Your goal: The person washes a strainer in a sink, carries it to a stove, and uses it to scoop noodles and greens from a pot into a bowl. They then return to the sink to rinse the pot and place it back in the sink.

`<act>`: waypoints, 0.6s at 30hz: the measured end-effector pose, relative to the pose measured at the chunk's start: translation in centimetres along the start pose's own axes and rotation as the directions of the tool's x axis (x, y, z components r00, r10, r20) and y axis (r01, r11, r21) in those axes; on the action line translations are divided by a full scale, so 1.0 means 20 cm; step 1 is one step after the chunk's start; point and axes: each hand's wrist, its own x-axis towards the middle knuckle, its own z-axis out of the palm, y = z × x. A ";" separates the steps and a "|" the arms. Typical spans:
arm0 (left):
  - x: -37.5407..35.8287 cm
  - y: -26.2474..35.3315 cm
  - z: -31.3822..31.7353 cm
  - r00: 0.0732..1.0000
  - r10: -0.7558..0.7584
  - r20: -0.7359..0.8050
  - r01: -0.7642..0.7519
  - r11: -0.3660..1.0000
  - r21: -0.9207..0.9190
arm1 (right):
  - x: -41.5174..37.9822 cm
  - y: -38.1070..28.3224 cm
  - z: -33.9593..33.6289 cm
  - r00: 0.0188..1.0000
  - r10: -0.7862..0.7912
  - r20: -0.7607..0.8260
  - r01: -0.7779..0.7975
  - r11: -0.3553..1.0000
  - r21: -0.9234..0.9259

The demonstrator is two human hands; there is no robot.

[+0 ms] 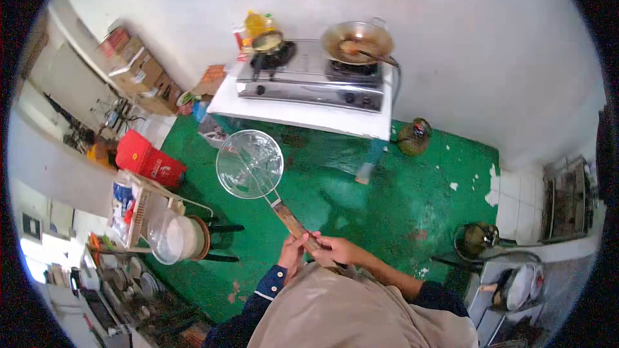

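A round wire-mesh strainer [250, 164] with a wooden handle [290, 219] points away from me, held low in front of my apron. My left hand [293, 252] grips the handle from the left side. Close beside it, my right hand [336, 251] is closed round the handle nearer its end. Ahead stands a white table with a two-burner gas stove [309, 80]. On the right burner sits a wide wok [358, 42] with brown contents and a utensil resting in it. A small pan [267, 42] with pale contents is on the left burner.
Yellow oil bottles [255, 24] stand behind the small pan. To the left are a red bin [149, 158], stacked cardboard boxes [138, 67] and a stool bearing a pale tub [180, 238]. A gas cylinder [414, 138] stands right of the table; another [476, 238] is farther right.
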 end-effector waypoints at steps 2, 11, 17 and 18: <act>0.03 0.06 -0.20 0.996 0.081 -0.028 -0.081 0.997 0.009 | 0.20 0.09 0.02 0.992 -0.107 -0.064 0.100 0.989 -0.107; 0.41 0.62 -0.68 0.947 0.235 -0.219 -0.282 0.934 -0.217 | 1.25 -0.16 -0.61 0.944 0.002 -0.330 0.095 0.956 0.277; 0.84 0.99 -0.91 0.885 0.290 -0.364 -0.384 0.898 -0.216 | 2.20 -0.16 -0.96 0.852 0.017 -0.524 0.226 0.890 0.397; 0.90 1.06 -0.92 0.862 0.292 -0.415 -0.398 0.897 -0.195 | 2.34 -0.18 -1.00 0.832 0.036 -0.554 0.224 0.891 0.394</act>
